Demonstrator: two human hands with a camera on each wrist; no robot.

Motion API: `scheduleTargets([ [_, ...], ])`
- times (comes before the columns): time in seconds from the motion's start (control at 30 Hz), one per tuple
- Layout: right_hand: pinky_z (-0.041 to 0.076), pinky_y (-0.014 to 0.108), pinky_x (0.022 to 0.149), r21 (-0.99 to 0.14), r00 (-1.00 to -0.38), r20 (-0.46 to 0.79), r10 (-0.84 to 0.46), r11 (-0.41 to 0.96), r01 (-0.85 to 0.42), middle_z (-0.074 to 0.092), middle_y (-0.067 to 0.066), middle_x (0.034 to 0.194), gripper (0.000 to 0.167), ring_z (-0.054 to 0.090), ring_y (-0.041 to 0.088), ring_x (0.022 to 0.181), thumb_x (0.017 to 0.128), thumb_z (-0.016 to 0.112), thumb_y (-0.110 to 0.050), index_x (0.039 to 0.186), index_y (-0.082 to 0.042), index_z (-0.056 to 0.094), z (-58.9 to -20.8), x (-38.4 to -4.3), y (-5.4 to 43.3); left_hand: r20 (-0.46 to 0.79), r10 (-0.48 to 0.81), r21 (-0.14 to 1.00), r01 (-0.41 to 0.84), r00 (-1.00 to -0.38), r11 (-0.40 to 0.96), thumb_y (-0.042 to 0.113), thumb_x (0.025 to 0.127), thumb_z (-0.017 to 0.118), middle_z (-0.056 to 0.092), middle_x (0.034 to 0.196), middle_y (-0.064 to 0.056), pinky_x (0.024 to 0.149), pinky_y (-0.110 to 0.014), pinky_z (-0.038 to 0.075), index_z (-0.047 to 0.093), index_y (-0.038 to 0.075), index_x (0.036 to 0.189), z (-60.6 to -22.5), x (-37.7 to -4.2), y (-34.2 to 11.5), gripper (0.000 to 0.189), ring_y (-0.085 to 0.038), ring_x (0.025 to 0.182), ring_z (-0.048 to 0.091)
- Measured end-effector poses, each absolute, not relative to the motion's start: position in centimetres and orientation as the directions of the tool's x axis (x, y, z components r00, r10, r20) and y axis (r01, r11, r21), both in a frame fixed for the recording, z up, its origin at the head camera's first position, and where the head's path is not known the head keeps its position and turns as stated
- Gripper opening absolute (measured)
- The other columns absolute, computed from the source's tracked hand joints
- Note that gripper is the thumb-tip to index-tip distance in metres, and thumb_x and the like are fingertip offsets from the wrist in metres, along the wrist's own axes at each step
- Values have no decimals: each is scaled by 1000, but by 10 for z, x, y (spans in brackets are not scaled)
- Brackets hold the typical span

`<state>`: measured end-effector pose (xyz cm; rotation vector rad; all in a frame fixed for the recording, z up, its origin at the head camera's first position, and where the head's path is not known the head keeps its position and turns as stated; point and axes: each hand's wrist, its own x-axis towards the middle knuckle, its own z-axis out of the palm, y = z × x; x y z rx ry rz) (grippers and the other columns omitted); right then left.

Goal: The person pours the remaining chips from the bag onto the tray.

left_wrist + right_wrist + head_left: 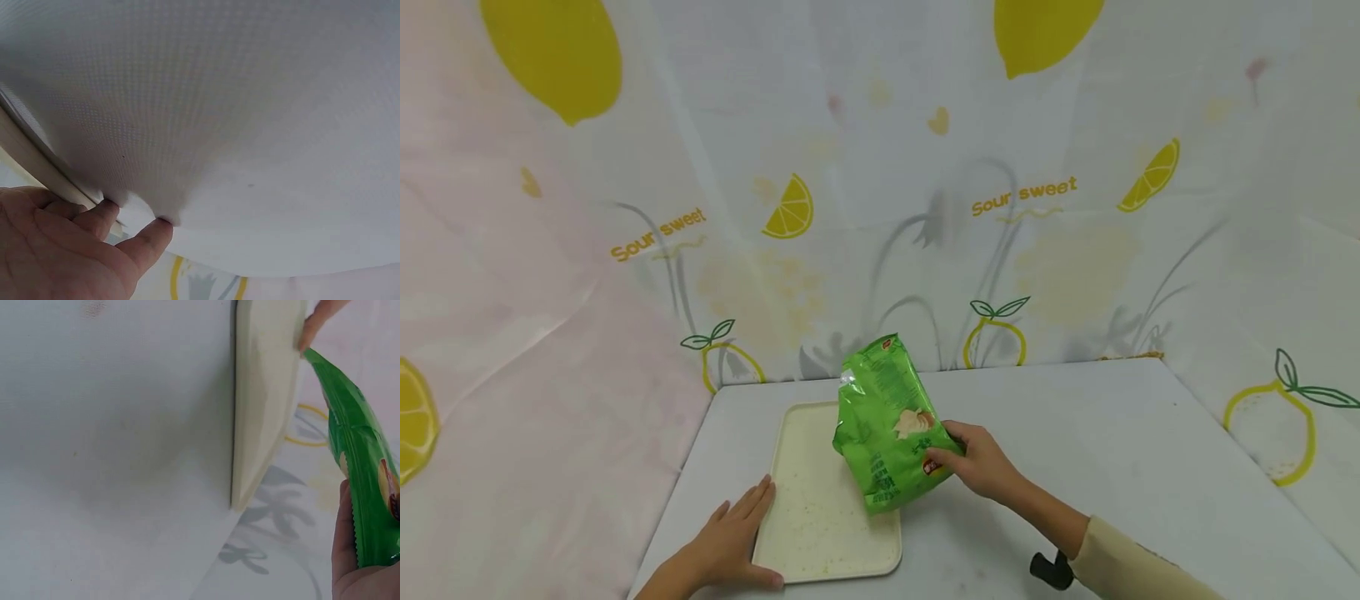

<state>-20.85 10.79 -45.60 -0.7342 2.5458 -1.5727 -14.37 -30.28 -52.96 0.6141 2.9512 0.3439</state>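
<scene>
While a cream, round-cornered rectangular tray (pixel 820 525) lies flat, a glossy green film bag (pixel 880 425) is held aslant over it

Backdrop: white sheet printed with yellow lemons (pixel 880 125), behind the work. In front of it, a plain white table (pixel 1075 442).

Tray on the table's left part, long sides running away from the person. Bag above its right half, tilted, overhanging the right rim; printed face towards the head camera. Whether its far end is unsealed: cannot tell.

Left hand (pixel 726 537): spread wide, fingers along the tray's left edge, thumb at the near left corner, gripping nothing. Right hand (pixel 981 462): closed on the bag's near right corner, thumb on the printed side.

Small black object (pixel 1051 572) below the right wrist; its use is unclear. A few tiny specks (pixel 825 571) on the tray, most noticeable near the front.

Step in hand, as judged: positioning the bag over the tray, left hand steadying. Next move seems to call for control of the bag's slant, its low end kept above the tray, a firm corner pinch without crushing the contents, left hand holding the tray from sliding.
</scene>
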Motion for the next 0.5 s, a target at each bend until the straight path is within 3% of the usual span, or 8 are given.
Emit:
scheduleTargets([
  [0.33,51,23,64,-840,-893,210,-398,394,-373,71,2,90,29,61,2,74,94,69,-23,116,-5,68,-468,-205,96,24,473,199,468,-881,861,84,61,68,32,155,-31,99,-65,42,32,-13,147,-532,-147,-304,134,-46,137,41],
  [0.5,50,22,63,-838,-873,185,-452,392,-381,72,1,89,27,60,1,72,94,68,-22,115,-5,69,-476,-206,89,-8,454,218,441,-891,870,84,60,69,30,157,-29,101,-65,40,30,-11,149,-531,-147,-304,135,-46,139,39],
])
